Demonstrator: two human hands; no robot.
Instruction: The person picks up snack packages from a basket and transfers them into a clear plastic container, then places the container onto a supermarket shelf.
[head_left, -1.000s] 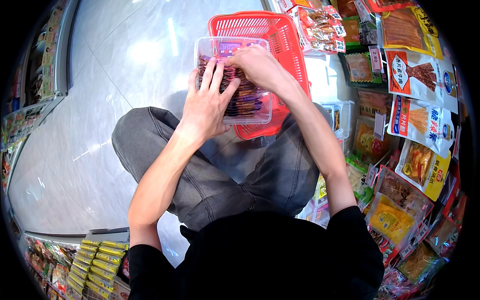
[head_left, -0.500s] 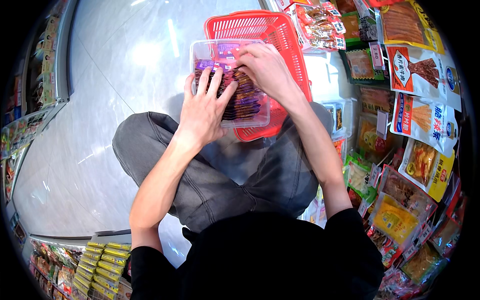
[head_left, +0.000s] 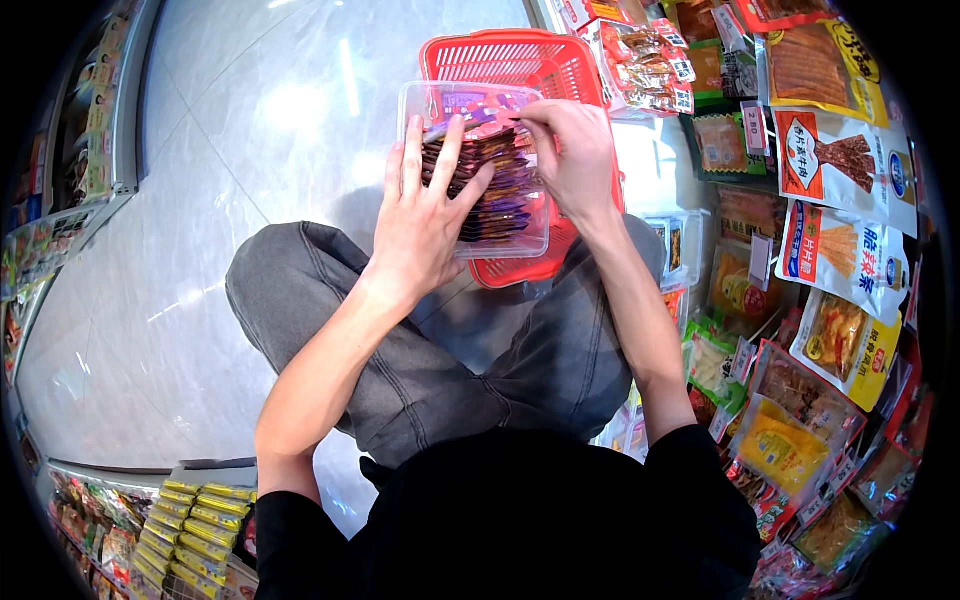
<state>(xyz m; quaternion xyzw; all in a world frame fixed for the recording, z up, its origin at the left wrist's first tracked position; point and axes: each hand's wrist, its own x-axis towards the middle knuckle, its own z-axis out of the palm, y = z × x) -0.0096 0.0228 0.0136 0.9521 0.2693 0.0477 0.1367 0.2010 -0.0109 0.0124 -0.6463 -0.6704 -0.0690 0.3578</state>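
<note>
Thin dark packets with purple and brown edges are standing on edge in a close row inside the clear bin, and flatter purple and pink pieces are lying at the bin's far end. The left hand is reaching over the bin's left wall, its fingers spreading apart across that side of the row; how hard they are pressing is not showing. The right hand is hovering over the bin's right wall, its fingers curling close to one another, and a small dark edge is showing at their tips, so I cannot tell whether they are clamping a packet. Packets this thin and tightly set are probably calling for a light touch: the left fingers are best serving as a broad, soft stop, while the right ones are best pinching one edge at a time and lifting straight, since a sideways pull is risking dragging neighbours along or creasing a wrapper. The red basket is sitting beneath the bin and showing beyond its far and right sides, so the bin is possibly resting unevenly, and gentle pressure is suiting it. Grey floor is stretching left of the bin, and bagged snacks are hanging well to its right
</note>
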